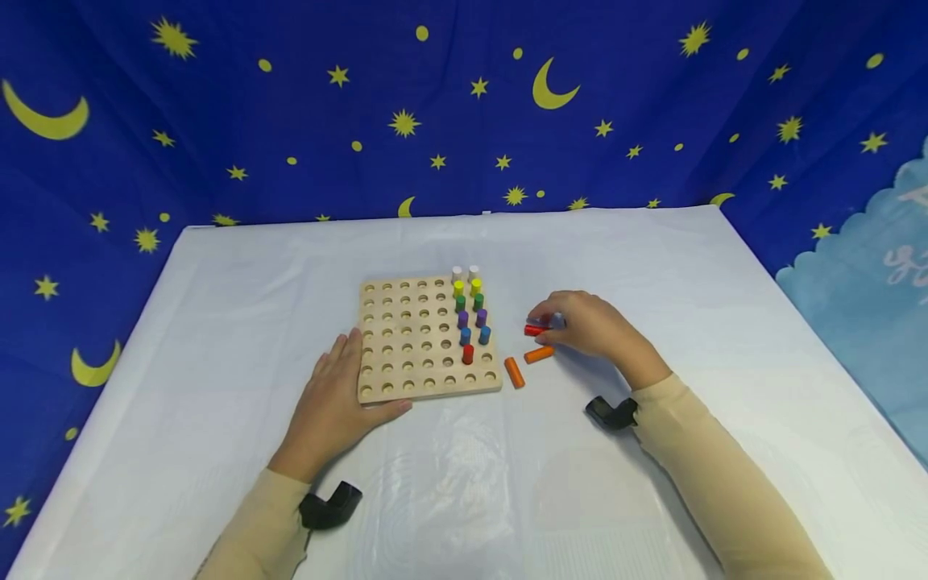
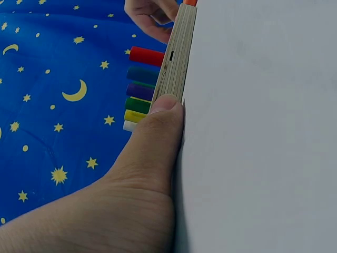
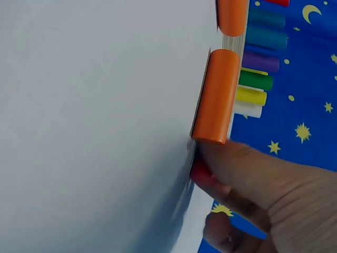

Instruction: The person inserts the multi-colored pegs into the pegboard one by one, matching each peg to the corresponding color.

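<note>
A wooden pegboard (image 1: 406,340) with rows of round holes lies on the table. My left hand (image 1: 329,407) rests against its near left corner, fingers straight along the left side and thumb (image 2: 167,105) on the front edge. Pairs of white, yellow, green, purple and blue pegs stand upright in its right columns, with one red peg (image 1: 468,354) nearest me. Right of the board, my right hand (image 1: 587,322) pinches another red peg (image 1: 535,330) lying low at the table, partly hidden by the thumb and fingers. Two orange pegs, one nearer the board (image 1: 514,372) and one (image 1: 539,354) by my thumb, lie loose.
The white-covered table (image 1: 464,499) extends around the board. A blue cloth (image 1: 464,113) with yellow moons and stars hangs behind it. Black mounts, one on the left wrist (image 1: 329,507) and one on the right (image 1: 611,414), jut out above the table.
</note>
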A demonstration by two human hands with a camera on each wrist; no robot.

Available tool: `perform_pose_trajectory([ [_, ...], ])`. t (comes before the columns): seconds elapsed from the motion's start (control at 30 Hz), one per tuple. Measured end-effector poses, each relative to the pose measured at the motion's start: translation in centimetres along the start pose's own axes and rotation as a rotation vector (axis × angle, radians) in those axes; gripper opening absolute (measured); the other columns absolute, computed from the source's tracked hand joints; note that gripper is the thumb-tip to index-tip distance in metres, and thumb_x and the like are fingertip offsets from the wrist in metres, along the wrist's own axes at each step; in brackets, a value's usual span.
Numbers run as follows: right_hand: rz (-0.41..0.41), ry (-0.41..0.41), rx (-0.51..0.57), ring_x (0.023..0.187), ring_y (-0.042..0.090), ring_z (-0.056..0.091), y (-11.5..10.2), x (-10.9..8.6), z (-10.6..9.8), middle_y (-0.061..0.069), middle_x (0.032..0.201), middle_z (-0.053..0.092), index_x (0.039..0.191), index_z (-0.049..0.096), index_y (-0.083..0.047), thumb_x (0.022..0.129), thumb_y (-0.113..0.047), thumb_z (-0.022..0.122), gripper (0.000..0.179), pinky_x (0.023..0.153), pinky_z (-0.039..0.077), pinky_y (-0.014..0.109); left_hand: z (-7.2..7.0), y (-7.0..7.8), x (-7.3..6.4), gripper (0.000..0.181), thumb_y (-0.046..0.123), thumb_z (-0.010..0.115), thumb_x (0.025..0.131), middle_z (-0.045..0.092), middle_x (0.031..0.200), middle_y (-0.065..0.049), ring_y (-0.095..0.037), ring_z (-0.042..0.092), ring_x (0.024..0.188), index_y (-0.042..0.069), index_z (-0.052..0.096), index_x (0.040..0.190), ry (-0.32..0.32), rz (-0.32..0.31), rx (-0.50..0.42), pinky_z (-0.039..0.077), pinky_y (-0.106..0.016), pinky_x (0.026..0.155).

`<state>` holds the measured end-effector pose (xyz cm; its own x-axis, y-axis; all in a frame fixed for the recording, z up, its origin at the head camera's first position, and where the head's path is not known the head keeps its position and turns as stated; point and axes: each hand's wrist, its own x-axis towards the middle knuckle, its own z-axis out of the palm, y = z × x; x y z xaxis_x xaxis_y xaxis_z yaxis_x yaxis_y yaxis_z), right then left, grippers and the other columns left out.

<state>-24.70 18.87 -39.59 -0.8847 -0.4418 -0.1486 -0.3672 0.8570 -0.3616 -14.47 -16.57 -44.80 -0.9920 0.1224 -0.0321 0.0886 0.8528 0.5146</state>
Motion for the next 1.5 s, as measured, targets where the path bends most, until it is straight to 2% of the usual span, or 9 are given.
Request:
perform_pose_trajectory([
  [0.13, -0.023, -0.004, -0.01, 0.097, 0.02, 0.064, 0.0, 0.0, 0.1, 0.0, 0.103, 0.072, 0.112, 0.076, -0.016, 0.086, -0.018, 0.079, 0.026, 0.091, 0.055, 0.041, -0.1, 0.0, 0.0, 0.134, 0.074, 0.073, 0.07, 0.016, 0.165, -0.021, -0.04, 0.013, 0.154, 0.001, 0.004, 0.159, -0.003, 0.0, 0.0, 0.013, -0.055, 0.126],
  [0.27, -0.052, 0.025, 0.028, 0.091, 0.018, 0.061, 0.2, -0.1, 0.2, -0.001, 0.099, 0.071, 0.108, 0.075, -0.016, 0.088, -0.019, 0.076, 0.02, 0.086, 0.054, 0.037, -0.1, 0.1, 0.0, 0.134, 0.074, 0.073, 0.071, 0.016, 0.165, -0.022, -0.04, 0.013, 0.153, 0.001, 0.004, 0.159, -0.002, 0.003, 0.002, 0.013, -0.056, 0.126],
  [0.63, -0.038, 0.098, 0.302, 0.06, 0.016, 0.049, -0.5, -0.5, 0.8, 0.002, 0.104, 0.071, 0.1, 0.067, -0.017, 0.087, -0.017, 0.076, 0.016, 0.056, 0.045, 0.026, 0.1, 0.0, -0.1, 0.134, 0.074, 0.074, 0.07, 0.016, 0.165, -0.021, -0.04, 0.014, 0.153, 0.002, 0.004, 0.159, -0.008, -0.008, 0.001, 0.013, -0.056, 0.126],
  [0.83, -0.089, 0.051, 0.446, 0.057, 0.017, 0.057, -2.5, -0.5, 1.4, 0.001, 0.101, 0.072, 0.097, 0.069, -0.016, 0.085, -0.018, 0.078, 0.015, 0.052, 0.051, 0.026, 0.1, 0.0, 0.0, 0.134, 0.074, 0.074, 0.07, 0.016, 0.165, -0.022, -0.041, 0.014, 0.153, 0.002, 0.004, 0.159, -0.009, -0.01, 0.003, 0.013, -0.056, 0.125],
  [1.13, -0.135, 0.017, 0.418, 0.057, 0.014, 0.048, -4.8, -0.4, 2.2, -0.006, 0.092, 0.074, 0.093, 0.073, -0.021, 0.083, -0.022, 0.081, 0.013, 0.051, 0.04, 0.023, 0.0, 0.0, -0.1, 0.134, 0.074, 0.073, 0.07, 0.015, 0.165, -0.021, -0.04, 0.013, 0.154, 0.003, 0.003, 0.159, -0.009, -0.006, -0.006, 0.013, -0.055, 0.126],
  [1.5, -0.137, 0.021, 0.389, 0.056, 0.012, 0.049, -5.3, -0.5, 2.4, -0.01, 0.087, 0.072, 0.091, 0.074, -0.022, 0.082, -0.024, 0.082, 0.012, 0.05, 0.04, 0.022, 0.0, 0.0, 0.0, 0.135, 0.075, 0.073, 0.07, 0.015, 0.165, -0.021, -0.04, 0.013, 0.154, 0.002, 0.003, 0.159, -0.008, -0.007, -0.002, 0.013, -0.056, 0.126],
])
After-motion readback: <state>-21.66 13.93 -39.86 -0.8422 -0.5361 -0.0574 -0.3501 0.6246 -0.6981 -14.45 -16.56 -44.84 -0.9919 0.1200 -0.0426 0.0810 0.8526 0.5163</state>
